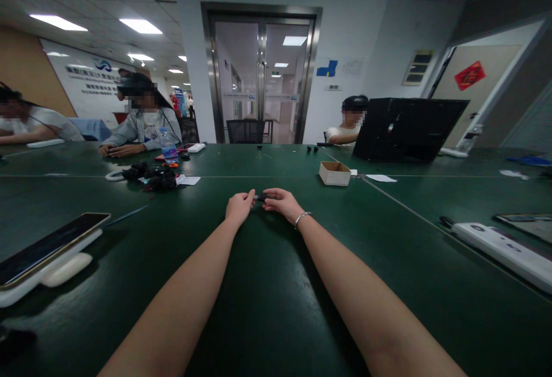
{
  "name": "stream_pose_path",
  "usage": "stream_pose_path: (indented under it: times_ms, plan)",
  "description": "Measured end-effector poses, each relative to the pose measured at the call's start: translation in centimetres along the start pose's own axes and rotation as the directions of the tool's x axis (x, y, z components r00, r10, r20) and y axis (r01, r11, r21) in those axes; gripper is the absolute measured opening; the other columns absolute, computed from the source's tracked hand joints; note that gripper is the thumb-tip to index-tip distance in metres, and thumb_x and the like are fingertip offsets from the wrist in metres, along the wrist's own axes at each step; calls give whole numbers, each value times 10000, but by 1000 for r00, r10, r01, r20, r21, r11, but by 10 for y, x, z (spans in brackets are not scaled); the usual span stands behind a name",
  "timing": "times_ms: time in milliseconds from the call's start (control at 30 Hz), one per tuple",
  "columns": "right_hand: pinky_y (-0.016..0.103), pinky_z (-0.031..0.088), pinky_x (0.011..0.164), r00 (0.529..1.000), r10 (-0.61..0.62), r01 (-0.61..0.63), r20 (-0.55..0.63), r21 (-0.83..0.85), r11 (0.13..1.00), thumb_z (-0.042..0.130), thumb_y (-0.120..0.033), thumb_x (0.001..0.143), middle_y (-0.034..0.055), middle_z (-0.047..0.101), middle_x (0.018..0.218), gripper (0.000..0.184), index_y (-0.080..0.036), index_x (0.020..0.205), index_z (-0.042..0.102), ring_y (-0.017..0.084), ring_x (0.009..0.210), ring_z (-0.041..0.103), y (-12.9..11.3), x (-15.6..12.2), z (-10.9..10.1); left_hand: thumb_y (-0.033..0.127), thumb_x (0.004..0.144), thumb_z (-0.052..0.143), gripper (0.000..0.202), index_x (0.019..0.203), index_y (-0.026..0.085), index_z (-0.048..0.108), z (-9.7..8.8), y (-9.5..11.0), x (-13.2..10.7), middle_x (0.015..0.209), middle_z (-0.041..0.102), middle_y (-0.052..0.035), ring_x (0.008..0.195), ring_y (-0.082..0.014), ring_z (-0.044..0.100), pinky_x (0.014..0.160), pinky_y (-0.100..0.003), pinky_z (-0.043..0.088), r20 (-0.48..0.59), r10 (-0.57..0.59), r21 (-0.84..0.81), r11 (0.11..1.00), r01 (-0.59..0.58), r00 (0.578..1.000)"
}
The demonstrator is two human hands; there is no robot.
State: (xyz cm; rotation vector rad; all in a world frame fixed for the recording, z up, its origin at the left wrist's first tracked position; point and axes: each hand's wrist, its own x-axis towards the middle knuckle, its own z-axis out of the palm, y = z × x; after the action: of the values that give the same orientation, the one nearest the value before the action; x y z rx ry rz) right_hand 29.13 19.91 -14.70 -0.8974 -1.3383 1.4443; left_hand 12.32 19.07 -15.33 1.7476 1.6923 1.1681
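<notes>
Both my hands meet above the green table, around a small black piece with a silvery end. It is too small in view to name its kind. My left hand pinches the silvery end between thumb and fingers. From the other side, my right hand, with a bracelet at the wrist, grips the black part. The fingers partly hide the piece.
A small open box stands beyond my right hand. Farther left are a tangle of black parts and a bottle. A phone lies near left, a power strip right. Several people sit across the table beside a monitor.
</notes>
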Motion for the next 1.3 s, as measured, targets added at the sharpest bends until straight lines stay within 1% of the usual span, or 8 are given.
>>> stream_pose_path:
  times_ms: [300, 433, 567, 767, 900, 1067, 1200, 1300]
  plan:
    - [216, 582, 659, 1000, -5, 5, 30, -5, 1000, 626, 11, 705, 80, 572, 1056, 327, -144, 993, 610, 98, 671, 660, -3, -2, -3, 632, 780, 342, 563, 543, 190, 598, -5, 7, -4, 527, 571, -32, 487, -165, 510, 513, -274, 321, 18, -34, 47, 998, 33, 999]
    - [232, 580, 685, 998, -21, 21, 60, -8, 1000, 623, 26, 697, 79, 594, 1031, 332, -137, 985, 611, 96, 675, 657, -5, -4, -3, 625, 784, 343, 558, 520, 193, 578, -6, 7, -3, 507, 562, -24, 472, -160, 504, 517, -274, 327, 28, -57, 55, 997, 55, 998]
    - [235, 577, 699, 995, -33, 34, 90, -11, 999, 627, 27, 685, 62, 614, 996, 348, -140, 989, 612, 101, 696, 656, -6, -4, -3, 625, 779, 353, 559, 496, 189, 561, -6, 5, -2, 475, 542, -17, 460, -152, 493, 524, -271, 329, 27, -42, 36, 999, 41, 999]
    - [220, 576, 678, 996, -22, 21, 84, 22, 1000, 633, 31, 672, 60, 616, 993, 345, -133, 975, 618, 98, 694, 650, -6, -4, -3, 645, 770, 352, 573, 519, 177, 568, -4, 1, 0, 473, 532, -11, 457, -144, 478, 505, -264, 314, 24, -32, 24, 999, 32, 999]
    - [230, 577, 659, 998, -1, -1, 59, 45, 999, 641, 23, 676, 68, 610, 999, 332, -137, 966, 623, 102, 670, 653, -5, -4, -3, 643, 754, 394, 542, 575, 167, 580, 0, -4, 3, 521, 548, -9, 484, -133, 480, 503, -252, 320, 41, 4, -52, 999, -2, 999]
    - [219, 573, 614, 999, 26, -28, 32, 76, 997, 618, -11, 730, 59, 636, 889, 253, -127, 956, 617, 107, 634, 653, -4, -3, -6, 557, 751, 487, 408, 701, 166, 593, 6, -8, 5, 606, 562, -2, 560, -131, 498, 530, -237, 362, 61, 80, -186, 980, -67, 995]
    - [214, 568, 579, 999, 40, -40, -6, 69, 997, 594, -86, 793, 60, 654, 761, 159, -104, 951, 602, 108, 586, 643, -3, -2, -8, 361, 709, 611, 243, 840, 158, 587, 6, -4, 3, 799, 600, -29, 705, -132, 548, 659, -244, 428, 72, 224, -312, 930, -191, 972]
    - [205, 561, 548, 998, 57, -56, -30, 50, 997, 580, -117, 817, 70, 656, 723, 104, -86, 915, 597, 105, 553, 631, -3, -1, -7, 295, 673, 657, 277, 894, 161, 559, 5, 0, 1, 856, 600, -37, 707, -123, 560, 676, -246, 441, 109, 237, -362, 914, -183, 966]
